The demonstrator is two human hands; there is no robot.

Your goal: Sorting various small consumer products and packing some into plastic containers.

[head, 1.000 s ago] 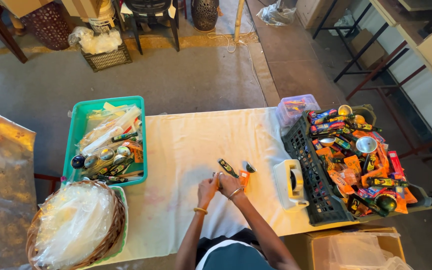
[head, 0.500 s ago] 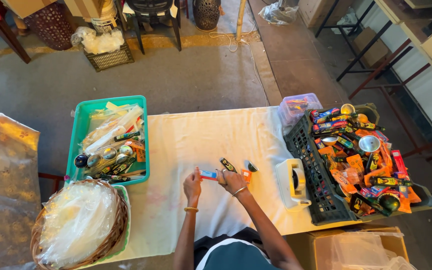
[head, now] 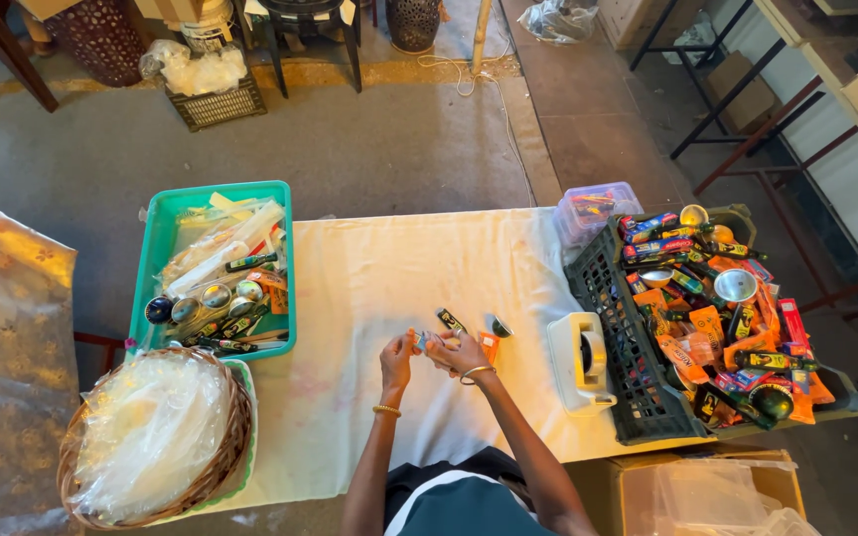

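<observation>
My left hand: raised over the white tablecloth, fingers curled in toward a small pale packet; from up here I cannot tell if they actually pinch it.
My right hand: closed round the other end of that packet, a bangle on the wrist.
Small pale packet: between my two hands, just above the cloth near the table's front middle (too small to make out what it is).
Just past my hands: a dark tube, an orange sachet and a small dark cone-shaped piece, all lying on the cloth.
To my right: a white tape dispenser right beside a black plastic crate heaped with orange and dark sachets, tubes and a little steel bowl.
Behind the crate: a clear lidded box at the table's far edge.
To my left: a teal tray with packets, tubes and round tins.
Near left corner: a wicker basket full of clear plastic bags.
</observation>
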